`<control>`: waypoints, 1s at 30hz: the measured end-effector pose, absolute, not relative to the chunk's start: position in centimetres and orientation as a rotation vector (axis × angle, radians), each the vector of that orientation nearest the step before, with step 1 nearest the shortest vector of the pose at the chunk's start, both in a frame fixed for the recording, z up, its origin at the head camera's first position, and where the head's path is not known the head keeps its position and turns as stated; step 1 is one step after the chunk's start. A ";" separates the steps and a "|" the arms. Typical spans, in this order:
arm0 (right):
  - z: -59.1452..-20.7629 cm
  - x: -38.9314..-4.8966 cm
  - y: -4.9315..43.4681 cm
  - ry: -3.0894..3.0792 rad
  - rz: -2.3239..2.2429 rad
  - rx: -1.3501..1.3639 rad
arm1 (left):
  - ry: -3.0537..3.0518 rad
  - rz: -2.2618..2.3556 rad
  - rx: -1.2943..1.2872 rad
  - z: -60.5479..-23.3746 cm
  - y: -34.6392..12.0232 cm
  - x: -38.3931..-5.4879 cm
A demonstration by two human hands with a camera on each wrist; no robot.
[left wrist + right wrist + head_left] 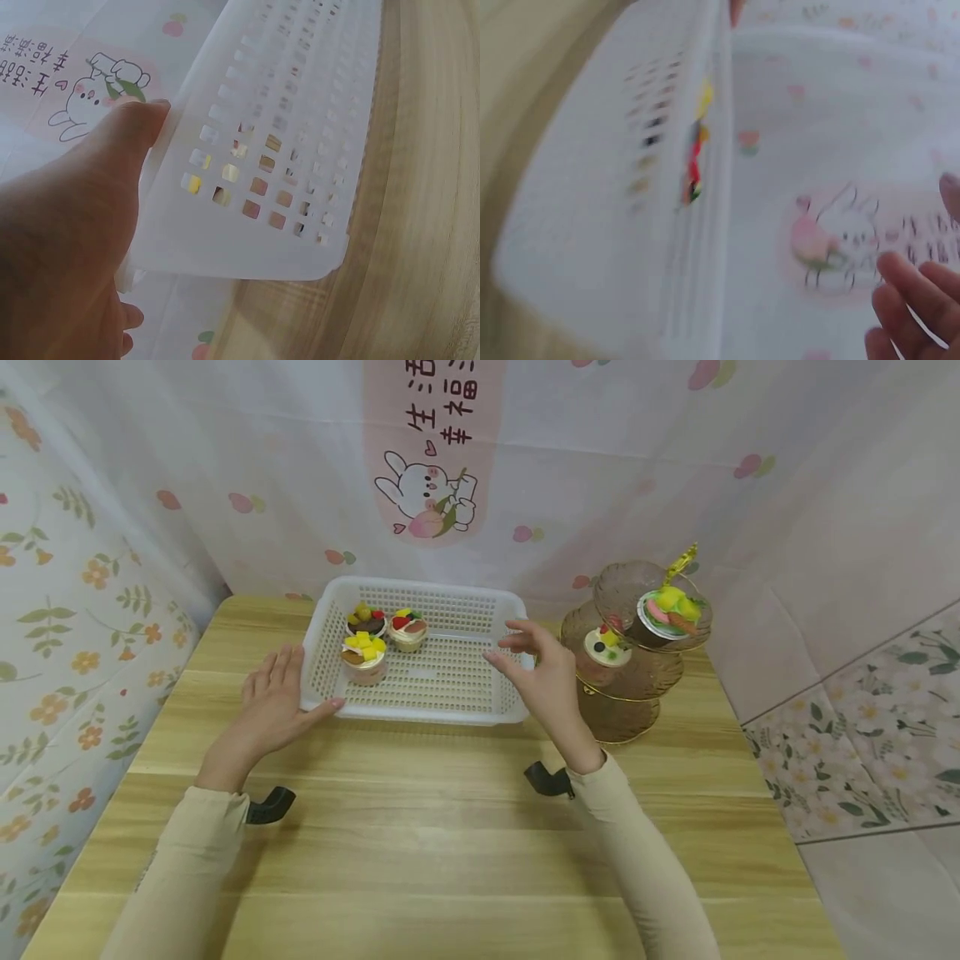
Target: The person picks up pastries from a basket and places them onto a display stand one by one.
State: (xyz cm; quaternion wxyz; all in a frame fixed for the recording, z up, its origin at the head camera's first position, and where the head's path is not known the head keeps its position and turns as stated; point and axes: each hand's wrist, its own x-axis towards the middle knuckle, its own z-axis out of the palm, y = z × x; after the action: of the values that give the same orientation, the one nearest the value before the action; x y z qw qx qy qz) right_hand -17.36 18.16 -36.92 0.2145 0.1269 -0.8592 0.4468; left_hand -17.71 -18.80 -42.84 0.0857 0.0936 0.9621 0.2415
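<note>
A white plastic basket (431, 717) with perforated walls stands at the back of the wooden table. Three toy dessert cups sit grouped in its left part: one with yellow cubes (365, 662), one with red and pink pieces (408, 633), one with a dark top (366, 625). My left hand (272, 706) touches the basket's near left corner, its thumb lying at the rim (166, 124) and the fingers extended along the outside. Above the basket's right end is my right hand (546, 675), its fingers loosely bent with nothing between them.
To the right of the basket stands a tiered, gold-rimmed stand (648, 681). Its top tier bears a dark dessert cup (663, 617) with colourful topping; a cream-topped cup (604, 652) sits lower. Printed curtains (285, 460) hang behind and beside the table (420, 860).
</note>
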 end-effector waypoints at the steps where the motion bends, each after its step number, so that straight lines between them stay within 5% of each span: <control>1: -36.5 -18.1 17.4 -2.411 1.273 0.380 | 2.867 0.716 0.278 -42.9 -18.8 -17.7; 14: -36.4 -27.5 8.8 -2.760 1.488 0.573 | 2.888 0.687 0.265 -42.9 -18.4 -17.7; 30: -41.1 -30.4 6.6 -3.124 1.261 0.787 | 2.912 0.676 0.255 -43.0 -18.2 -17.3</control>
State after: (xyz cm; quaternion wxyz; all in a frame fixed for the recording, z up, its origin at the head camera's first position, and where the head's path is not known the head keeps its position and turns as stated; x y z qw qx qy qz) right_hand -30.41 6.56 -41.07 -0.1583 0.2246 -0.8916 0.3599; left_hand -17.32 -18.22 -42.97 0.0706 0.0848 0.9681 0.2249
